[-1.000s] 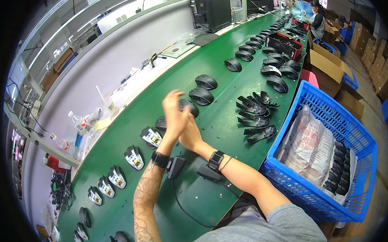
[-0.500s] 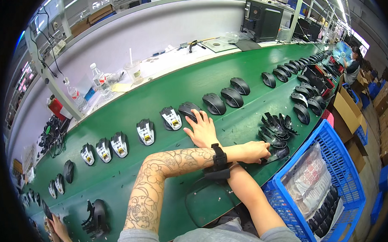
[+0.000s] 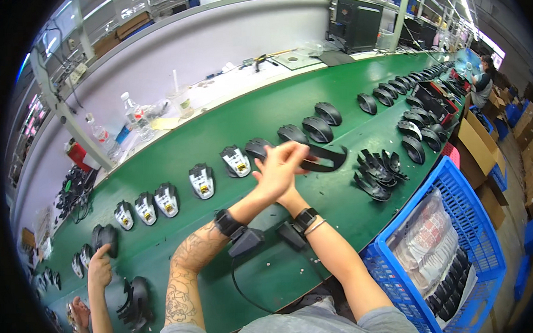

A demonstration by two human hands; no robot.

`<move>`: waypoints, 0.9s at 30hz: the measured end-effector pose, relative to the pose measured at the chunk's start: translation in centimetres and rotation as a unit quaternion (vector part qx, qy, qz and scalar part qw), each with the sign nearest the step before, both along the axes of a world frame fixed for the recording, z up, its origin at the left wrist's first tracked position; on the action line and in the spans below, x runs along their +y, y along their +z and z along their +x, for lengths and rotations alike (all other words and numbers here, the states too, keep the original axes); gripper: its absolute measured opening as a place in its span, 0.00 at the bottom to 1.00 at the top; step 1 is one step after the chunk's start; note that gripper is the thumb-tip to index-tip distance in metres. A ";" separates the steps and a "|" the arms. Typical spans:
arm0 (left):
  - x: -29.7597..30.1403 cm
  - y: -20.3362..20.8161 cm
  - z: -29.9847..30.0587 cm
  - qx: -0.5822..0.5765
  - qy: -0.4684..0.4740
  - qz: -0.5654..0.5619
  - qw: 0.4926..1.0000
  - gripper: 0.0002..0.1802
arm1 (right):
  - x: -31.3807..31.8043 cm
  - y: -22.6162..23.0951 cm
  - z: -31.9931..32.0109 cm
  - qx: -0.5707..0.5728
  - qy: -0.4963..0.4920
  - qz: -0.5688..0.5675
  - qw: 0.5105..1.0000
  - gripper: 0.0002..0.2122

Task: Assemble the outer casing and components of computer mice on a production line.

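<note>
— What have you got in your hands?

— A flat black plastic shell part [image 3: 324, 158], curved like the top cover of a computer mouse. My left hand [image 3: 281, 166] is laid over my right hand [image 3: 273, 177], and the fingers [image 3: 295, 150] are curled round the near end of the part, pinching it. The far end sticks out to the right of my hands, free in the air above the green bench [image 3: 235, 269]. How my right fingers sit I cannot tell, since the left hand covers them.

— Where is that over the bench?

— About the middle of its width, lifted clear of the surface. Just behind my hands, toward the far edge, runs a row of mice: the open mouse bases [image 3: 203, 181] with pale insides to the left, the closed black mice [image 3: 318, 128] to the right.

— And to your right?

— A small heap of loose black shells [image 3: 377, 170] lies near my hands, between them and the blue crate [image 3: 458, 200] at the near right edge. The crate holds clear bags [image 3: 428, 249] of dark parts.

— Anything close to your wrists?

— Each wrist has a black band, and two small black blocks [image 3: 246, 242] sit on the bench right under them, with a cable trailing toward the near edge.

— Anyone else there?

— Another person's hand [image 3: 99, 269] at the left end rests on a black mouse [image 3: 105, 238].
</note>
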State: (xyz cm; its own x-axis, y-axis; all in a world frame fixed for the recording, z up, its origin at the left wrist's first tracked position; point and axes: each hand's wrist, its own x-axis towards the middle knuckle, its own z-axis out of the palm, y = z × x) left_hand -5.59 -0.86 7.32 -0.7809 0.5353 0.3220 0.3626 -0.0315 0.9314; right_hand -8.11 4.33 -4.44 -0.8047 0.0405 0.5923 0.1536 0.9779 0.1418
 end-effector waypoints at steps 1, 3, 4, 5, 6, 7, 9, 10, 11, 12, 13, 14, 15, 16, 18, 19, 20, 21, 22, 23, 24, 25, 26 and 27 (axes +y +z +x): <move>-2.5 2.0 -0.5 -0.123 -0.052 0.110 0.985 0.14 | -0.4 2.1 1.1 -0.065 0.159 -0.319 0.932 0.20; -6.5 2.8 -1.5 -0.090 0.057 0.162 0.981 0.14 | -1.7 4.0 1.6 0.065 0.172 -0.283 0.941 0.18; -7.7 2.5 -2.1 -0.072 0.105 0.155 0.980 0.15 | -1.4 4.7 1.6 0.017 0.140 -0.284 0.948 0.20; -8.9 2.1 -2.7 -0.047 0.158 0.150 0.975 0.14 | -1.1 5.2 1.2 0.136 0.163 -0.307 0.928 0.18; -10.1 1.7 -3.3 -0.014 0.194 0.142 0.971 0.14 | -1.0 5.2 1.6 0.173 0.145 -0.377 0.898 0.16; -10.5 1.5 -3.4 0.015 0.223 0.136 0.965 0.14 | -0.2 5.5 2.1 0.217 0.145 -0.390 0.883 0.18; -12.0 1.0 -3.7 0.084 0.280 0.075 0.953 0.15 | -1.1 7.1 3.1 0.252 0.259 -0.372 0.855 0.26; -12.2 0.0 -4.1 0.107 0.271 0.047 0.956 0.15 | -1.9 8.2 3.7 0.220 0.300 -0.343 0.863 0.30; -12.4 0.4 -3.4 0.107 0.255 0.007 0.961 0.14 | -2.8 9.0 4.1 0.187 0.342 -0.316 0.865 0.34; -12.4 -0.7 -3.8 0.103 0.232 -0.002 0.967 0.14 | -3.8 8.7 4.0 0.147 0.364 -0.310 0.866 0.37; -12.5 -1.7 -4.1 0.100 0.209 -0.011 0.973 0.14 | -4.8 8.8 4.1 0.144 0.369 -0.309 0.864 0.34; -12.1 -1.8 -3.9 0.072 0.181 -0.013 0.981 0.13 | -4.8 7.9 3.8 0.129 0.375 -0.353 0.847 0.32; -11.6 -1.8 -3.7 0.043 0.151 -0.014 0.987 0.12 | -4.5 7.1 3.4 0.114 0.380 -0.395 0.829 0.30; -11.6 -2.1 -3.8 0.026 0.135 -0.013 0.990 0.12 | -4.7 7.8 3.8 0.135 0.361 -0.386 0.838 0.29; -11.8 -2.8 -4.0 -0.003 0.089 0.031 0.996 0.11 | -4.4 7.4 3.5 0.144 0.335 -0.427 0.828 0.29; -11.6 -3.1 -3.9 -0.028 0.060 0.064 0.996 0.11 | -4.2 7.2 3.4 0.157 0.316 -0.458 0.816 0.29; -11.6 -3.2 -4.1 -0.029 0.042 0.049 0.997 0.11 | -3.9 7.1 3.3 0.159 0.311 -0.487 0.801 0.28; -11.4 -3.3 -4.4 -0.029 0.047 0.052 0.997 0.11 | -3.8 7.0 3.1 0.156 0.315 -0.485 0.801 0.28; -11.3 -3.3 -4.7 -0.061 0.032 0.064 0.996 0.11 | -3.8 7.0 3.1 0.163 0.332 -0.517 0.772 0.28; -11.1 -3.2 -5.0 -0.093 0.015 0.075 0.993 0.11 | -3.8 7.1 3.1 0.170 0.349 -0.547 0.742 0.28; -10.9 -3.2 -5.5 -0.140 0.021 0.080 0.987 0.10 | -3.2 7.0 3.0 0.150 0.360 -0.506 0.769 0.27; -10.8 -2.7 -6.0 -0.141 0.023 0.082 0.986 0.10 | -3.1 7.1 3.0 0.148 0.362 -0.505 0.770 0.27; -10.8 -2.1 -6.5 -0.192 0.007 0.059 0.980 0.11 | -3.1 7.3 3.1 0.145 0.344 -0.485 0.791 0.27; -10.9 -1.5 -7.2 -0.243 -0.011 0.035 0.969 0.12 | -2.9 7.5 3.1 0.143 0.325 -0.463 0.812 0.27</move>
